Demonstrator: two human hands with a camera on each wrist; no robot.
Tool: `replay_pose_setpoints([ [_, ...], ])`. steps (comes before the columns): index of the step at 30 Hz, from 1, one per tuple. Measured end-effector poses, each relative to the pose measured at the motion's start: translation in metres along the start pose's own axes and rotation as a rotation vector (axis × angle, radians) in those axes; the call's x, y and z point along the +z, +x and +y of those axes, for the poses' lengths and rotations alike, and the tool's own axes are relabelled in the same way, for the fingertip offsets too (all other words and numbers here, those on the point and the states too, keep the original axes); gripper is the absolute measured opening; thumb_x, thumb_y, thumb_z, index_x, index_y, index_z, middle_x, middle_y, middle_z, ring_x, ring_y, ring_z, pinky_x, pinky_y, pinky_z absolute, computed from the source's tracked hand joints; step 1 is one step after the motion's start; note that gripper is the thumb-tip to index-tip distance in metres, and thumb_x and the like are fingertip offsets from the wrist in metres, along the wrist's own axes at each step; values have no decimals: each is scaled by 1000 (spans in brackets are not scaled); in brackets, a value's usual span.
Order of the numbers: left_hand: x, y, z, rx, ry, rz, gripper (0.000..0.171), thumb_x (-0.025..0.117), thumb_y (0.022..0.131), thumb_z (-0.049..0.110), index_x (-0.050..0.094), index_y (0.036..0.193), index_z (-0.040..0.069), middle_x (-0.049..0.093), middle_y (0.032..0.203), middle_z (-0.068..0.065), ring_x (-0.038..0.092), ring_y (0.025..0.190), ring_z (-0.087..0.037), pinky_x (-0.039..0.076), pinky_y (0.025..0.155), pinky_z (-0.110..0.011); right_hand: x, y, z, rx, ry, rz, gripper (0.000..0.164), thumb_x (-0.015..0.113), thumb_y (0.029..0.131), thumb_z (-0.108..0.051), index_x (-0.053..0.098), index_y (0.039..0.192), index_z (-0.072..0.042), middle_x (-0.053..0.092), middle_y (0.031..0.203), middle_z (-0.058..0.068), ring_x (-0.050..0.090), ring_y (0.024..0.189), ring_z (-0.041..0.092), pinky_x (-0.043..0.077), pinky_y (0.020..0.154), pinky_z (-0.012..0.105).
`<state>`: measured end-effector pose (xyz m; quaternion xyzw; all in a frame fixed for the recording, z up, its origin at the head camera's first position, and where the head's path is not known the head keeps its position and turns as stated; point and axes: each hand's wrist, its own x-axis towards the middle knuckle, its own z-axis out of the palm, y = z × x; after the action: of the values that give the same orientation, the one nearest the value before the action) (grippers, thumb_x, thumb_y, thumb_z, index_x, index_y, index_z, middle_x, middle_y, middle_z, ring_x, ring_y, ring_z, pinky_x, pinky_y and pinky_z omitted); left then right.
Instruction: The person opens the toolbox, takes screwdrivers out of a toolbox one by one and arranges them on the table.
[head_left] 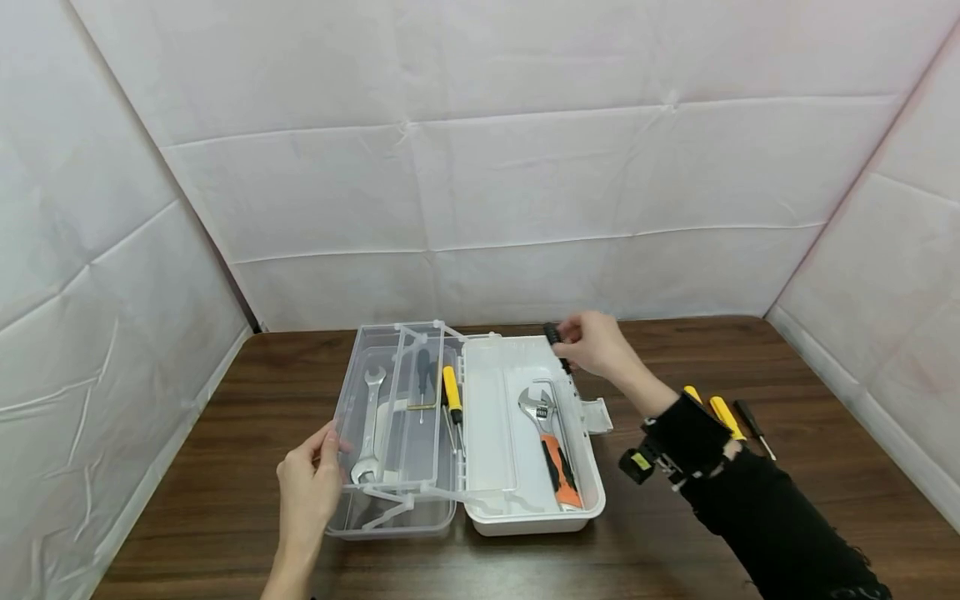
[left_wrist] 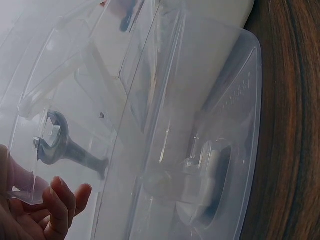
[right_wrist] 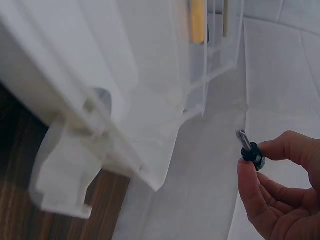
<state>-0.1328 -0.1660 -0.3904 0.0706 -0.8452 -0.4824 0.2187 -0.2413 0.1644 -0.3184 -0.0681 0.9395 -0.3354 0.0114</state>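
Head view shows the left hand (head_left: 309, 479) with its grip clamped on the clear plastic divided tray (head_left: 393, 487) by its edge, where light, level support seems best. Near the white plastic toolbox's (head_left: 491, 408) far right corner, a black ribbed-handled, metal-tipped tool (head_left: 552, 335) sits pinched in the right hand (head_left: 596, 343); the tip should clear the rim.

A black sleeve (head_left: 780, 517), slightly fuzzy at its edge, covers the right forearm; a wide black band (head_left: 688, 433) circles that wrist, where silvery fittings (head_left: 667, 468) carry a small, boxy black camera (head_left: 632, 472) with a yellow-green label (head_left: 641, 460); the left hand (head_left: 309, 479) and right hand (head_left: 592, 343) are bare
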Motion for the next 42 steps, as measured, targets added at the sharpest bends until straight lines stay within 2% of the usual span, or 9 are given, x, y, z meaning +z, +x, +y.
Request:
replay_pose_setpoints([
  [8,-1,-1,0,-6,5,-5,27,42,91,7,60,106,-7,59,60,-11,45,39,-6,33,35,-21,-25,-17,65,73,-62,1,31,58,81,-7,54,104,13,61,82,18,61,62,21,49,55,29],
  [17,-1,0,0,0,2,-8,28,42,91,6,60,107,-7,61,65,-12,45,39,-5,33,35,-21,-27,-31,116,221,-190,-1,28,58,81,-6,54,101,14,58,87,26,60,58,19,48,55,32],
  [22,0,0,-1,-1,3,-7,27,42,91,6,60,107,-7,60,62,-12,45,39,-5,33,35,-21,-26,-33,133,285,-254,-19,29,59,82,-7,53,101,14,54,92,30,58,67,27,47,56,35],
  [25,0,0,-1,2,2,-6,27,42,91,5,60,106,-7,60,61,-12,45,38,-5,32,35,-21,-24,-35,142,296,-267,-18,26,59,82,-6,54,97,14,54,84,26,56,63,24,46,54,33],
  [27,0,0,0,1,1,-7,27,42,91,5,60,106,-7,59,60,-12,44,38,-5,32,34,-21,-23,-37,148,302,-254,-20,16,58,81,-5,52,78,10,50,67,17,51,53,19,41,48,30],
  [31,0,0,0,3,3,-5,26,42,91,6,61,104,-7,57,56,-11,44,38,-4,32,34,-21,-21,-40,157,290,-271,-7,32,58,81,-3,35,59,-8,31,50,1,38,43,13,30,44,26],
  [33,-1,0,1,12,-1,-3,27,42,91,6,61,104,-8,57,56,-11,43,37,-3,32,34,-21,-19,-40,161,282,-297,-5,31,58,81,-3,36,59,-8,33,48,1,39,43,15,30,45,27],
  [37,-1,-1,1,26,-12,-6,28,41,92,6,60,104,-9,57,56,-11,43,37,-2,31,34,-20,-18,-41,166,270,-352,-14,15,60,79,-3,50,73,7,50,60,14,50,53,24,36,49,32],
  [42,-1,-2,1,14,-17,-12,28,41,92,7,59,107,-9,59,59,-10,43,37,-2,31,34,-20,-16,-40,166,271,-400,-16,20,62,76,-3,54,83,14,55,76,27,55,66,36,43,55,40],
])
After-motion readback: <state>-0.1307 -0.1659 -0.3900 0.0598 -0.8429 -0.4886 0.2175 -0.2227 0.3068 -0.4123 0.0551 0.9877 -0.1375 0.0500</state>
